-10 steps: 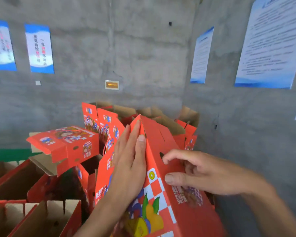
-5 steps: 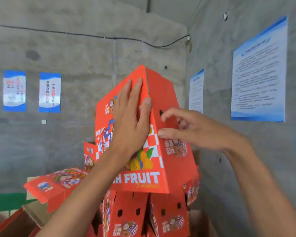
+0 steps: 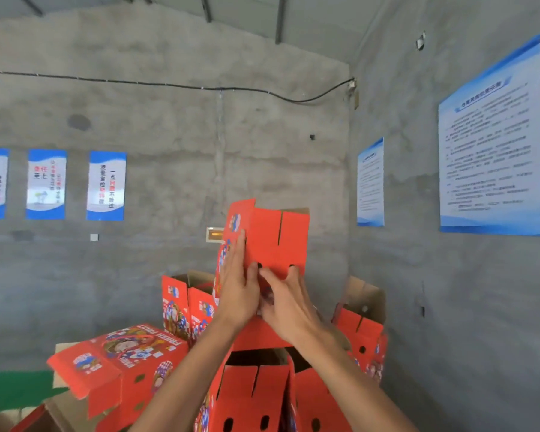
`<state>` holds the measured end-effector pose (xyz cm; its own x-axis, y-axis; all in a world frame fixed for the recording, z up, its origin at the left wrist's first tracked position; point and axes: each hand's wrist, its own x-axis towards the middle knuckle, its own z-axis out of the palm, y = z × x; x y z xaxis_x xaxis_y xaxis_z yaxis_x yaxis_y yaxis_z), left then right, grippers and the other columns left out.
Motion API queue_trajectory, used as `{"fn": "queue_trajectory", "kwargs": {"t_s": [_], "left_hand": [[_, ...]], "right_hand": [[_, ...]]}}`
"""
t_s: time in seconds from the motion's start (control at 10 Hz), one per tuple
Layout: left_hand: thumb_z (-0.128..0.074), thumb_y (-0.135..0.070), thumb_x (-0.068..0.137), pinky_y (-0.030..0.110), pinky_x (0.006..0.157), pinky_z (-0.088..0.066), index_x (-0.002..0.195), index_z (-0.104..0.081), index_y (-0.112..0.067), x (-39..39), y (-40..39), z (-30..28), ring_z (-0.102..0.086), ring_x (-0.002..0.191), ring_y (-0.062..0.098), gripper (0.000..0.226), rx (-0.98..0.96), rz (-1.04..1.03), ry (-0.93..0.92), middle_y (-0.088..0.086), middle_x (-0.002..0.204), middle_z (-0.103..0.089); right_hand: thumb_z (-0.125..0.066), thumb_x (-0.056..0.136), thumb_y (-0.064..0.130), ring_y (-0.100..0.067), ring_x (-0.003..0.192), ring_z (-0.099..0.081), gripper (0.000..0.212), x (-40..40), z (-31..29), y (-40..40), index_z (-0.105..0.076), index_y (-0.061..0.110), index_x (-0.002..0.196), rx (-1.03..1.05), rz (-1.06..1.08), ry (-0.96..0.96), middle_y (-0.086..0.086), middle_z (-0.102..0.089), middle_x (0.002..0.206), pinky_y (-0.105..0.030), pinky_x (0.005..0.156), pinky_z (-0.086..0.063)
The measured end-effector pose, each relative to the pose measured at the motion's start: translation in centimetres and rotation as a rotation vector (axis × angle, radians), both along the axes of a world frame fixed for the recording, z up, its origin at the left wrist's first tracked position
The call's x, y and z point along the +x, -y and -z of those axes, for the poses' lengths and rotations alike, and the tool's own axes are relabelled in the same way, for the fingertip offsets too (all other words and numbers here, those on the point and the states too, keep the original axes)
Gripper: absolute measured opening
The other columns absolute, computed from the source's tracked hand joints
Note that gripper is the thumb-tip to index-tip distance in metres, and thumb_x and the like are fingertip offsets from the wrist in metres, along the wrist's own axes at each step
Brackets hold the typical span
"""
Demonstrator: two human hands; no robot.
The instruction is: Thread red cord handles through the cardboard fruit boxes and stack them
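Observation:
I hold a red cardboard fruit box up high against the top of the stack of red boxes in the corner. My left hand lies flat with straight fingers against the box's left printed side. My right hand presses on its front panel, fingertips at the two dark handle holes. The box's slotted flaps point upward. No red cord shows in this view.
More red boxes stand behind at the left and right; one lies on its side at the lower left. Concrete walls with blue posters close the corner. A green strip runs along the left wall base.
The box has been raised from waist level, turned and moved away from me onto the top of the stack. Both hands stayed on it and now sit lower on the box.

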<state>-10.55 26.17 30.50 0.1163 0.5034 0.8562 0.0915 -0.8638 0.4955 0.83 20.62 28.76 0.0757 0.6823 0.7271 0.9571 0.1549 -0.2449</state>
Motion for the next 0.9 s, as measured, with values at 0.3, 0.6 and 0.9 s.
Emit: {"fn": "queue_trajectory", "kwargs": {"t_s": [0.3, 0.6, 0.9], "left_hand": [[-0.042, 0.003, 0.101, 0.04, 0.119, -0.035, 0.161, -0.015, -0.025, -1.2, -5.5, 1.1, -0.041, 0.144, 0.015, 0.072, -0.171, 0.009, -0.055, 0.0, 0.158, -0.04], [-0.045, -0.003, 0.102, 0.044, 0.115, -0.041, 0.16, -0.019, -0.032, -0.3, -9.6, 0.9, -0.046, 0.14, 0.017, 0.07, -0.24, -0.007, -0.081, -0.003, 0.156, -0.044], [-0.046, 0.003, 0.097, 0.038, 0.108, -0.046, 0.159, -0.027, -0.02, -0.4, -7.9, 0.4, -0.057, 0.128, 0.024, 0.069, -0.311, -0.065, -0.117, 0.005, 0.147, -0.054]], "right_hand": [[-0.057, 0.099, 0.04, -0.04, 0.129, -0.041, 0.055, -1.1, 1.2, -5.9, -0.043, 0.043, 0.152, -0.038, 0.081, 0.038, -0.02, -0.037, 0.138, -0.044, 0.106, -0.042], [-0.052, 0.104, 0.035, -0.046, 0.14, -0.034, 0.056, 0.1, 0.5, -9.6, -0.033, 0.041, 0.157, -0.171, 0.051, 0.027, -0.026, -0.028, 0.15, -0.054, 0.111, -0.042], [-0.055, 0.103, 0.032, -0.048, 0.127, -0.052, 0.055, 0.3, -0.6, -6.8, -0.041, 0.037, 0.155, -0.181, -0.035, -0.095, -0.029, -0.031, 0.152, -0.045, 0.107, -0.045]]}}
